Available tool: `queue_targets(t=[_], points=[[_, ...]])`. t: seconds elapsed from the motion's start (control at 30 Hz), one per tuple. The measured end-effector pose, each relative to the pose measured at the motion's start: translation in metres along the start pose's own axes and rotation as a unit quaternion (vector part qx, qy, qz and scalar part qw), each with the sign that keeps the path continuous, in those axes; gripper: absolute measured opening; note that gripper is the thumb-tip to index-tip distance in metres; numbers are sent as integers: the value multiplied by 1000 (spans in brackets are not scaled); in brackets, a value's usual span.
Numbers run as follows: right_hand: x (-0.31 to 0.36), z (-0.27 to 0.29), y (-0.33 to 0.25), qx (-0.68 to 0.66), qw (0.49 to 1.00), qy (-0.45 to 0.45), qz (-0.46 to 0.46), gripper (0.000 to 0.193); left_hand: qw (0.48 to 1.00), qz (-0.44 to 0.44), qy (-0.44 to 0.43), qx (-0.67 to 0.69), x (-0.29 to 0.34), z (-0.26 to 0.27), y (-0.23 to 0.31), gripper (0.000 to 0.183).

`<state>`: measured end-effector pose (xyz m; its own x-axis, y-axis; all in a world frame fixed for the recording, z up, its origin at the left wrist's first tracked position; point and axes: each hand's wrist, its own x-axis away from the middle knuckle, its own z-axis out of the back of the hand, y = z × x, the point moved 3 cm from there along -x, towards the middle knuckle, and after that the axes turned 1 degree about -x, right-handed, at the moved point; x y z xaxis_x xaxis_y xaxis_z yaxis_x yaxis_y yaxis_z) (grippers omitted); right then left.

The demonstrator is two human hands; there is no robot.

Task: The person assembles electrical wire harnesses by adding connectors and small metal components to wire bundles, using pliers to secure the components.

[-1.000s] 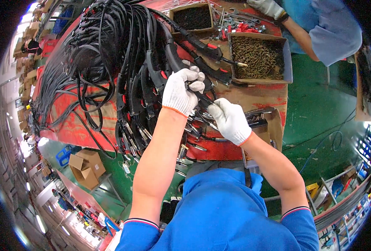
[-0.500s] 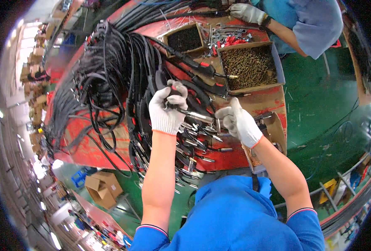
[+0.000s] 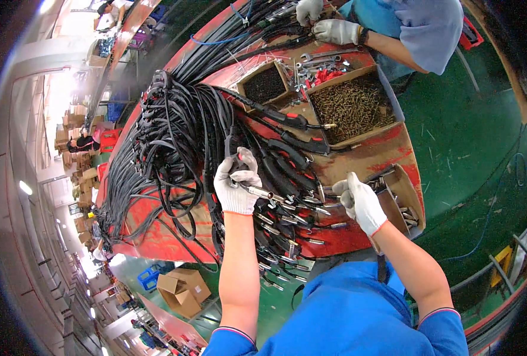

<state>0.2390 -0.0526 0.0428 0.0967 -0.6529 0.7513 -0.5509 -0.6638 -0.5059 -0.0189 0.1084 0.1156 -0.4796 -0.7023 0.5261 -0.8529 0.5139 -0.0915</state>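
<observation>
Left hand (image 3: 238, 181) closed around a metal-tipped black piece (image 3: 261, 193), held above the counter (image 3: 394, 157) toward the middle of its near edge. Right hand (image 3: 361, 204) stands apart, by the near right corner, fingers part-bent; whether it grips anything small, I cannot tell. Risk noted: loose metal ends (image 3: 292, 249) crowd the near edge, and a tug on the tangled cables (image 3: 168, 136) could drag some off.

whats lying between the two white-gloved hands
In the head view, between the white-gloved left hand and the white-gloved right hand lie black cable handles with silvery metal tips; a silver metal tube juts from the left one.
</observation>
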Motion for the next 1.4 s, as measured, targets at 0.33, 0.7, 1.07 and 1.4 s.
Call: queue_targets(t=[0.33,0.7,1.07,1.4], points=[[9,25,-4,73,996,15,44,51,709,-54,302,-636,51,33,45,22],[22,27,-9,172,982,4,75,43,268,-111,356,-888,70,37,74,54],[6,62,6,201,972,32,115,35,133,-8,341,-931,66,31,64,56],[7,58,-6,305,937,43,167,33,304,-283,216,-884,-5,-19,-7,41]])
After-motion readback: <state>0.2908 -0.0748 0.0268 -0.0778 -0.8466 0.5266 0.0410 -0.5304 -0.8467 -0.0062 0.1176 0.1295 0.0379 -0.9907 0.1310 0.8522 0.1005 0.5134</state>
